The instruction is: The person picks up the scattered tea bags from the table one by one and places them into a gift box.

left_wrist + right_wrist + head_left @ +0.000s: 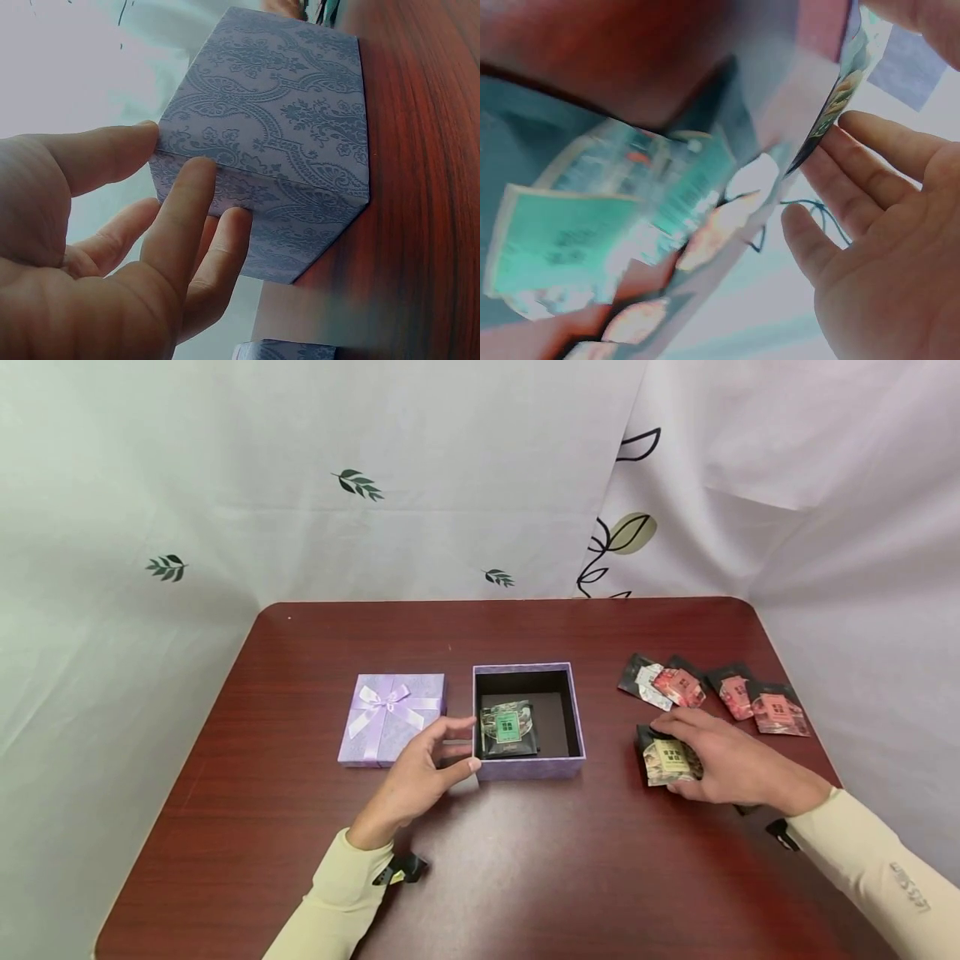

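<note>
My left hand (423,772) touches the left wall of an open lilac gift box (531,768). In the left wrist view its fingers lie against the patterned corner of the box. Inside, at the left, lies a black sachet with a green label (508,727). To the right of the box, my right hand (716,756) pinches a dark sachet with a yellow label (670,762) between thumb and fingers. The right wrist view shows only the edge of this held sachet (832,112). Blurred green-label sachets (566,240) appear below it there.
The lilac lid (390,718) with a ribbon bow lies left of the box. Several sachets with red or pale labels (778,710) fan out at the table's right side. A dark corner (746,809) shows under the right wrist. White curtains surround the brown table (525,860).
</note>
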A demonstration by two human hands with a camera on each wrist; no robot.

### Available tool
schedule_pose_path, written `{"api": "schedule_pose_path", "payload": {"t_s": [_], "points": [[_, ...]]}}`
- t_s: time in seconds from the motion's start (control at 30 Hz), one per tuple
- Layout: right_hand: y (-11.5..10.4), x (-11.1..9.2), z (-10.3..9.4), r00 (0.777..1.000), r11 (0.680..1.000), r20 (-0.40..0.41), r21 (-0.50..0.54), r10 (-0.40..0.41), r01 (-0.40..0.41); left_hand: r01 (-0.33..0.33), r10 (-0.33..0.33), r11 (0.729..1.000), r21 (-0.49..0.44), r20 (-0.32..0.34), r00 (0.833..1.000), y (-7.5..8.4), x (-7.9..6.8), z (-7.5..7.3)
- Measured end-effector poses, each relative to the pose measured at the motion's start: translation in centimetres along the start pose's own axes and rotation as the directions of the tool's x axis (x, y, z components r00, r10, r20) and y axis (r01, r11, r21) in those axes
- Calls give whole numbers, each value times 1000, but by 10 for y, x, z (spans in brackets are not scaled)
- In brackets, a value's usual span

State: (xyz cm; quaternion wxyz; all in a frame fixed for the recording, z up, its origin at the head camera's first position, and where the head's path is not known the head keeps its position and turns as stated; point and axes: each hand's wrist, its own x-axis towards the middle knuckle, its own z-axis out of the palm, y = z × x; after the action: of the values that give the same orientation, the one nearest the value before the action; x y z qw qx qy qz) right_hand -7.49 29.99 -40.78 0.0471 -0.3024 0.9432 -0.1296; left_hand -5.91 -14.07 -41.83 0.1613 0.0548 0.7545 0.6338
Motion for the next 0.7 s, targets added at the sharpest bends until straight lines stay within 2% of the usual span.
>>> {"api": "schedule_pose_path", "payload": {"t_s": [0.23,0.47,0.7], "points": [[-6,12,-23,1000,1000,6,0,1,-1,-2,2,1000,-3,0,1000,-1,0,0],[-12,24,-42,998,999,-47,-25,-46,45,4,-4,1000,3,0,1000,-1,1,-1],[-24,40,-61,999,999,-18,-26,-40,40,9,-9,1000,4,4,1000,-1,1,-1]]}}
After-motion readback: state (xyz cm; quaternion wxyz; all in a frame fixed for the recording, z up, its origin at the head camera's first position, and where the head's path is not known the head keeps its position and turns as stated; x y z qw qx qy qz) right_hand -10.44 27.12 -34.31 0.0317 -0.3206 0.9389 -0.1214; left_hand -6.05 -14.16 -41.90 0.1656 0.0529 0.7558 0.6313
